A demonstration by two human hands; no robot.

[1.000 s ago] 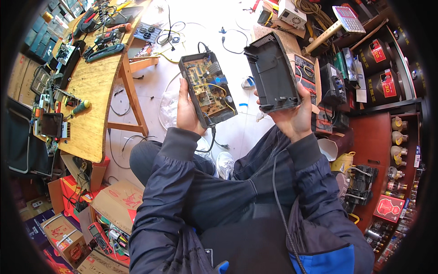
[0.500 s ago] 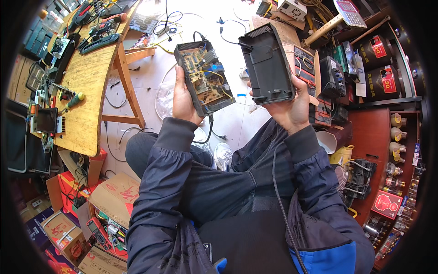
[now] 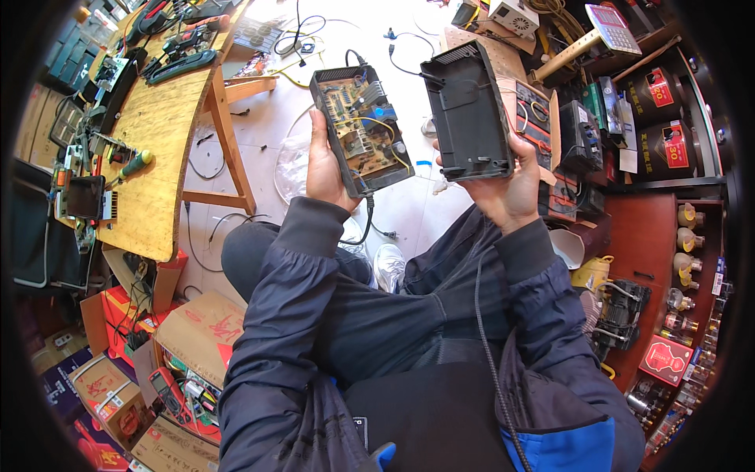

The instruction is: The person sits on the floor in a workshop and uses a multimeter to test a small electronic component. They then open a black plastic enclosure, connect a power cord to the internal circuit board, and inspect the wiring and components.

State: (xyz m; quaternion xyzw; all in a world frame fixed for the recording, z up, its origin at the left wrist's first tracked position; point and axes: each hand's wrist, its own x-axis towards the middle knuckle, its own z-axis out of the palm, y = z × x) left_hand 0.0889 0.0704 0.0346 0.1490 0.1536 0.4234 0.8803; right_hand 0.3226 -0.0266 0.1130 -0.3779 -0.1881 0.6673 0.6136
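My left hand (image 3: 327,169) grips one half of a black plastic case, its thumb along the left edge. Inside that half sits a circuit board (image 3: 363,130) with a blue part, metal heat sinks and a yellow wire. A thick black cable (image 3: 367,216) leaves its lower end, and a thinner one loops at the top. My right hand (image 3: 510,185) holds the black case cover (image 3: 470,114) by its lower right corner, the hollow inner side facing me. The two halves are apart, a narrow gap between them. Some fingers of both hands are hidden behind the parts.
At left stands a wooden workbench (image 3: 149,189) with a screwdriver (image 3: 135,165) and tools. Cardboard boxes (image 3: 197,330) and a red multimeter (image 3: 167,391) are at lower left. Cables and a plastic bag (image 3: 292,169) lie on the floor. Batteries (image 3: 580,134) and a red-brown cabinet (image 3: 637,224) stand at right.
Both case halves and my hands appear slightly farther right in the picture, as does the background, so the view has shifted a little. Both grips stay the same.
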